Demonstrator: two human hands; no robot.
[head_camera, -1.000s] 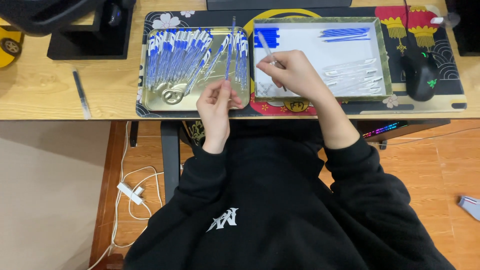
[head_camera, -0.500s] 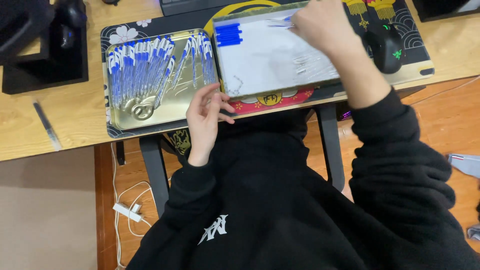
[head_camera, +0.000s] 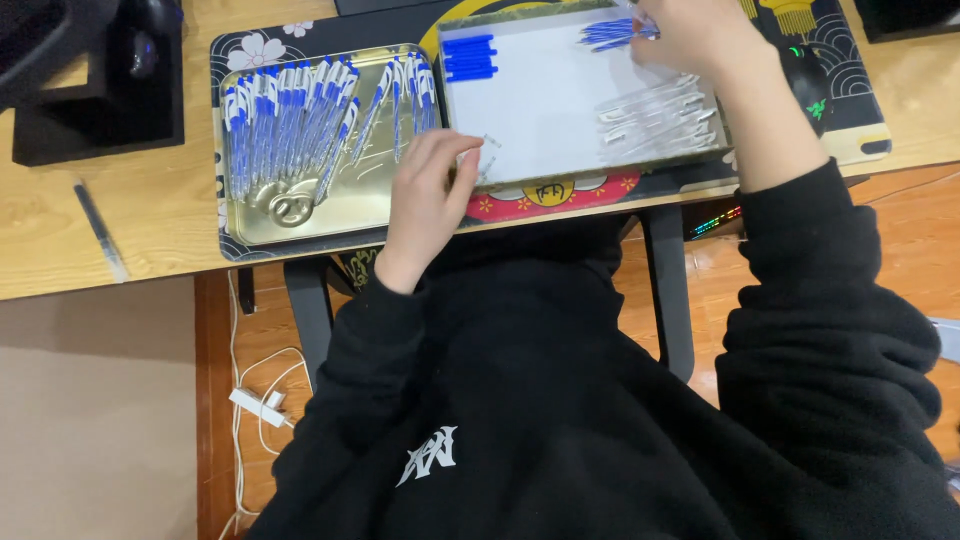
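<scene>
While my right hand (head_camera: 690, 35) pinches at the loose blue pen refills (head_camera: 610, 33) in the white tray (head_camera: 540, 110), my left hand (head_camera: 430, 185), fingers curled, rests at its edge. Many finished pens (head_camera: 290, 120) fill the gold tray (head_camera: 350, 205); clear barrels (head_camera: 655, 115) remain.

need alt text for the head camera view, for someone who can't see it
Seen from above, a person in a black sweatshirt sits at a wooden desk: the right hand reaches to a cluster of blue pen parts at the far side of a white tray, the left hand rests at its near corner. Beside it, a gold tray holds assembled blue-and-white pens.
</scene>
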